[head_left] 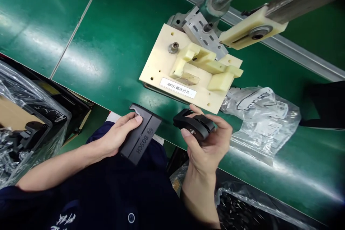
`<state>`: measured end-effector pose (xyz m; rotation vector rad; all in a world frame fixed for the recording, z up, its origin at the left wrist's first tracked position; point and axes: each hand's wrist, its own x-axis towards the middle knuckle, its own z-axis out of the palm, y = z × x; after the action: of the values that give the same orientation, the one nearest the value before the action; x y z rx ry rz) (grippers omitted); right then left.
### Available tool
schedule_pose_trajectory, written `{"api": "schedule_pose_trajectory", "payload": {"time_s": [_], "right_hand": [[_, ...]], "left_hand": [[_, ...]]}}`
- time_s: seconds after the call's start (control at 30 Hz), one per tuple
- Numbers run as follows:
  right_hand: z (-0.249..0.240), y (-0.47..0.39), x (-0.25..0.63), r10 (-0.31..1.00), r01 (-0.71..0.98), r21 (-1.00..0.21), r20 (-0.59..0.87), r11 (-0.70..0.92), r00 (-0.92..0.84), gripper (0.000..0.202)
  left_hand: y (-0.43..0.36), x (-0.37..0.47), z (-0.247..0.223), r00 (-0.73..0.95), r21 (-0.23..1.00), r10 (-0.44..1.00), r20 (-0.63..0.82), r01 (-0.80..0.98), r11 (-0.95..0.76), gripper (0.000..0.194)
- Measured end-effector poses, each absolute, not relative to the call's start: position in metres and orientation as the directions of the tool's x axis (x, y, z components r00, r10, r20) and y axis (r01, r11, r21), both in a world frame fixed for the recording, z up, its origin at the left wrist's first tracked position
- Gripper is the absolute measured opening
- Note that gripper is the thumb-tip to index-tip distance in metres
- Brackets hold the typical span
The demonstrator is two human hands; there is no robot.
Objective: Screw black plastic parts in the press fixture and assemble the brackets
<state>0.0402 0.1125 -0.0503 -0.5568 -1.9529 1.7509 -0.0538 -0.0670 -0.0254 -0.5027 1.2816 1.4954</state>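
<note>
My left hand [122, 133] grips a flat black plastic housing marked BOSCH [142, 134], thumb on its face near the notched upper end. In my right hand [207, 140] is a curved black plastic clamp-like part [195, 124], pinched between thumb and fingers, with a small shiny metal bit on its side. The two parts are held apart, just off the bench's front edge. Beyond them sits a cream fixture plate [153, 57] with a raised cradle [205, 63] and a white label [178, 87]. Nothing lies in the cradle.
Above the fixture hang a metal block [206, 36] and a post-mounted cream arm [253, 30]. A clear plastic bag with labels [269, 118] lies to the right on the green bench [113, 36]. Lined bins of black parts stand at left [35, 129] and below right [242, 208].
</note>
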Motion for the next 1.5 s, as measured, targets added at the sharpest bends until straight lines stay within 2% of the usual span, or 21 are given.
{"api": "schedule_pose_trajectory", "payload": {"time_s": [0.1, 0.17, 0.2, 0.27, 0.33, 0.37, 0.4, 0.43, 0.5, 0.57, 0.6, 0.73, 0.87, 0.97, 1.13, 1.33, 1.43, 1.5], "right_hand": [[-0.059, 0.111, 0.043, 0.541, 0.034, -0.999, -0.006, 0.041, -0.841, 0.057], [-0.062, 0.113, 0.047, 0.511, 0.056, -0.997, -0.024, 0.047, -0.859, 0.047], [-0.063, 0.115, 0.049, 0.51, 0.082, -0.991, -0.019, 0.101, -0.86, 0.038], [-0.061, 0.122, 0.054, 0.506, 0.184, -0.931, 0.002, 0.316, -0.862, 0.025], [-0.058, 0.129, 0.059, 0.486, 0.304, -0.783, -0.002, 0.543, -0.874, 0.021], [-0.055, 0.132, 0.062, 0.481, 0.353, -0.717, -0.028, 0.602, -0.877, 0.024], [-0.052, 0.133, 0.065, 0.48, 0.393, -0.69, -0.076, 0.608, -0.874, 0.027], [-0.049, 0.134, 0.068, 0.481, 0.424, -0.711, -0.138, 0.56, -0.866, 0.029], [-0.041, 0.129, 0.072, 0.441, 0.442, -0.819, -0.266, 0.365, -0.857, 0.027], [-0.034, 0.119, 0.072, 0.36, 0.398, -0.888, -0.302, 0.23, -0.883, 0.024], [-0.031, 0.113, 0.071, 0.331, 0.352, -0.905, -0.266, 0.237, -0.905, 0.021], [-0.023, 0.099, 0.061, 0.211, 0.137, -0.871, -0.04, 0.472, -0.977, 0.011], [-0.017, 0.102, 0.053, -0.067, -0.053, -0.673, 0.004, 0.738, -0.998, 0.012], [-0.011, 0.107, 0.051, -0.224, -0.188, -0.527, -0.003, 0.829, -0.975, 0.016], [-0.004, 0.107, 0.046, -0.36, -0.317, -0.471, 0.0, 0.823, -0.933, 0.019], [0.0, 0.11, 0.04, -0.438, -0.433, -0.429, 0.093, 0.793, -0.894, 0.022], [0.0, 0.112, 0.038, -0.49, -0.491, -0.362, 0.103, 0.792, -0.866, 0.023], [-0.004, 0.113, 0.036, -0.528, -0.552, -0.29, 0.164, 0.782, -0.833, 0.025]], "left_hand": [[-0.065, -0.053, -0.026, -0.351, 0.422, 0.431, -0.831, -0.903, 0.078, 0.049], [-0.064, -0.054, -0.025, -0.36, 0.429, 0.426, -0.83, -0.9, 0.073, 0.052], [-0.064, -0.055, -0.024, -0.359, 0.428, 0.419, -0.834, -0.9, 0.08, 0.055], [-0.064, -0.056, -0.022, -0.359, 0.428, 0.401, -0.843, -0.899, 0.095, 0.06], [-0.065, -0.056, -0.022, -0.364, 0.434, 0.39, -0.846, -0.895, 0.104, 0.06], [-0.066, -0.055, -0.022, -0.367, 0.437, 0.387, -0.846, -0.893, 0.109, 0.058], [-0.067, -0.054, -0.022, -0.368, 0.438, 0.386, -0.846, -0.892, 0.111, 0.057], [-0.067, -0.053, -0.022, -0.368, 0.439, 0.387, -0.845, -0.891, 0.111, 0.056], [-0.066, -0.05, -0.021, -0.376, 0.448, 0.395, -0.838, -0.888, 0.107, 0.056], [-0.064, -0.047, -0.019, -0.384, 0.457, 0.401, -0.831, -0.884, 0.1, 0.057], [-0.063, -0.046, -0.018, -0.383, 0.456, 0.404, -0.831, -0.884, 0.101, 0.058], [-0.059, -0.044, -0.012, -0.354, 0.432, 0.409, -0.841, -0.895, 0.115, 0.06], [-0.063, -0.043, -0.009, -0.375, 0.459, 0.406, -0.833, -0.879, 0.129, 0.059], [-0.066, -0.042, -0.008, -0.393, 0.474, 0.394, -0.831, -0.871, 0.13, 0.056], [-0.071, -0.041, -0.007, -0.27, 0.336, 0.383, -0.883, -0.935, 0.113, 0.056], [-0.077, -0.041, -0.01, -0.231, 0.321, 0.386, -0.893, -0.928, 0.187, 0.063], [-0.077, -0.04, -0.01, -0.216, 0.31, 0.402, -0.89, -0.932, 0.187, 0.068], [-0.076, -0.038, -0.009, -0.192, 0.282, 0.391, -0.9, -0.941, 0.188, 0.069]]}}
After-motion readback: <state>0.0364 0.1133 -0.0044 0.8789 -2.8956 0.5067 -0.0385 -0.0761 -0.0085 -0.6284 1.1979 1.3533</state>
